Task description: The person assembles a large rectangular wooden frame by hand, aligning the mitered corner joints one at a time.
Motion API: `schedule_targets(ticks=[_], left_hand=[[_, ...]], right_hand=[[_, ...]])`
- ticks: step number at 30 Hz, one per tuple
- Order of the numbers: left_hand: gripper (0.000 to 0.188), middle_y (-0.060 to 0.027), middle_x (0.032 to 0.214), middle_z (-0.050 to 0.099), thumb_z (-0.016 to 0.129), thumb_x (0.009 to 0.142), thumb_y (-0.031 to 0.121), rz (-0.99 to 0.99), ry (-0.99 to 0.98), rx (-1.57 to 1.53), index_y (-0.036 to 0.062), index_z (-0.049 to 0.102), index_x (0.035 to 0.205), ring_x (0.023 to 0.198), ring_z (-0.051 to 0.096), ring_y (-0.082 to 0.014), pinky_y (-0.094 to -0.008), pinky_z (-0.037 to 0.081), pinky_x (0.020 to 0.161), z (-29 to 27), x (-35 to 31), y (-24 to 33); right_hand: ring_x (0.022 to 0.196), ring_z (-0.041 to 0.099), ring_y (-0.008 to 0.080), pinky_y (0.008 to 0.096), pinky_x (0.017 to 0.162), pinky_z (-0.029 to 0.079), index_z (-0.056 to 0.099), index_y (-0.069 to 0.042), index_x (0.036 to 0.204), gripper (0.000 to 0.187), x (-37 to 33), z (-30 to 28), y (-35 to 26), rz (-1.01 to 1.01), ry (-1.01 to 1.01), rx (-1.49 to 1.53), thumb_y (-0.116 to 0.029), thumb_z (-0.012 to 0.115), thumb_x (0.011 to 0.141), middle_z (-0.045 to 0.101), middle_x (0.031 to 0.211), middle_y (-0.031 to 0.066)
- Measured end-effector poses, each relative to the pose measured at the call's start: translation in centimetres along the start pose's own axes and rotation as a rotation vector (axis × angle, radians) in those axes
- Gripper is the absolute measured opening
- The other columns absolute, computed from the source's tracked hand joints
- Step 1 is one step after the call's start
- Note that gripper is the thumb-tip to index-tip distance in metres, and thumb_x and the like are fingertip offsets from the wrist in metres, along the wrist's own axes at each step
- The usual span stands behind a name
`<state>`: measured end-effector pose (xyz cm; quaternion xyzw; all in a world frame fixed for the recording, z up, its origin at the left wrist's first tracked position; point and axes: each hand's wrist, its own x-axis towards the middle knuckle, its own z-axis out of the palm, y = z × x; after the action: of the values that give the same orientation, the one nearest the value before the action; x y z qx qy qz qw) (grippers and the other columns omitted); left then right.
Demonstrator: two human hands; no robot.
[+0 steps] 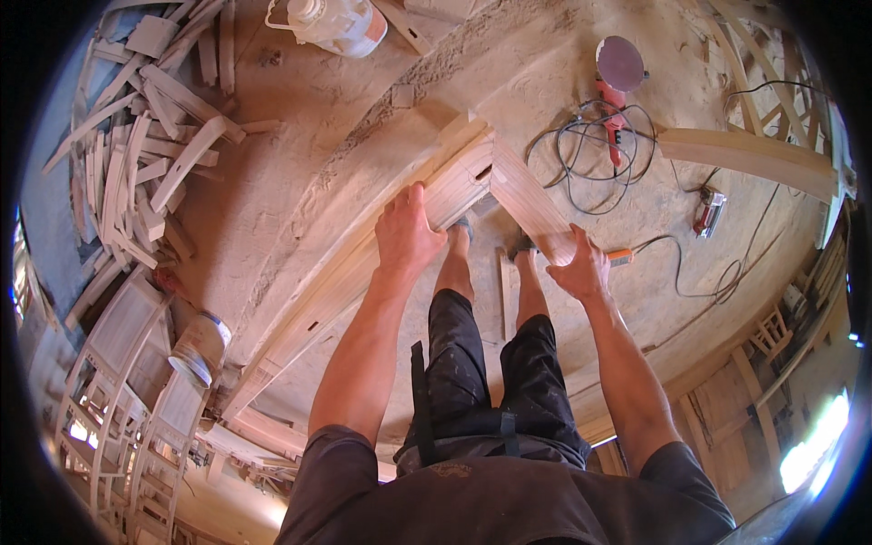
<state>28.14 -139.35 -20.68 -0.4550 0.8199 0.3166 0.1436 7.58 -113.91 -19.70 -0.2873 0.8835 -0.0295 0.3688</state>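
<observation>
A long pale wooden beam [338,289] with small dark slots runs from the lower left up to the middle. My left hand [409,232] is closed over it near its far end, fingers curled across the edge. A shorter wooden board [527,195] meets that end at a sharp corner. My right hand [581,266] grips the shorter board's near end, thumb on one side and fingers on the other. Pencil-like marks show around the slot by the corner. Whether the two pieces are joined or only touch, I cannot tell.
A red angle grinder [613,104] with a round disc lies beyond, its cable [568,173] coiled. An orange-handled tool [620,257] and a red power tool [708,213] lie rightward. Leftward are a wood offcut pile [163,150], a bucket [200,348] and a white jug [331,25].
</observation>
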Motion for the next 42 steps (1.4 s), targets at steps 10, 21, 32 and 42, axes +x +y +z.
schedule_targets(ticks=[10, 21, 32, 42], left_hand=[[0.074, -0.0211, 0.12, 0.069, 0.087, 0.069, 0.021, -0.025, -0.033, 0.008, 0.0062, 0.052, 0.132, 0.107, 0.068, -0.0408, -0.0499, 0.056, 0.089, -0.2, 0.5, 0.3], [0.076, -0.0216, 0.117, 0.069, 0.087, 0.069, 0.023, -0.023, -0.055, 0.026, 0.0054, 0.051, 0.134, 0.107, 0.067, -0.0403, -0.0498, 0.055, 0.091, -0.4, 0.5, 0.1], [0.075, -0.0221, 0.116, 0.068, 0.086, 0.068, 0.022, -0.011, -0.001, 0.034, 0.0034, 0.052, 0.132, 0.105, 0.067, -0.0414, -0.0506, 0.055, 0.089, 0.2, 0.6, -0.1], [0.075, -0.021, 0.12, 0.068, 0.086, 0.068, 0.021, -0.004, 0.024, 0.001, 0.0031, 0.054, 0.133, 0.109, 0.066, -0.0407, -0.0502, 0.054, 0.092, 0.3, 0.2, -0.4]], right_hand=[[0.109, 0.07, 0.0434, 0.0526, 0.093, 0.055, 0.052, -0.005, 0.141, 0.079, 0.0, -0.1, -0.1, -0.01, 0.02, -0.021, -0.026, 0.082, 0.071, 0.071, 0.122, 0.0244], [0.104, 0.07, 0.0459, 0.052, 0.09, 0.057, 0.053, 0.001, 0.137, 0.075, 0.0, -0.1, -0.3, -0.072, 0.061, 0.023, -0.022, 0.078, 0.07, 0.071, 0.113, 0.0274], [0.108, 0.069, 0.0437, 0.0506, 0.094, 0.057, 0.054, 0.002, 0.136, 0.075, 0.0, -0.7, -0.9, -0.044, 0.024, 0.018, -0.021, 0.079, 0.068, 0.07, 0.119, 0.0259], [0.114, 0.068, 0.041, 0.0494, 0.098, 0.055, 0.055, 0.0, 0.139, 0.078, 0.1, -1.3, -1.2, 0.016, -0.035, 0.023, -0.022, 0.08, 0.068, 0.07, 0.123, 0.0233]])
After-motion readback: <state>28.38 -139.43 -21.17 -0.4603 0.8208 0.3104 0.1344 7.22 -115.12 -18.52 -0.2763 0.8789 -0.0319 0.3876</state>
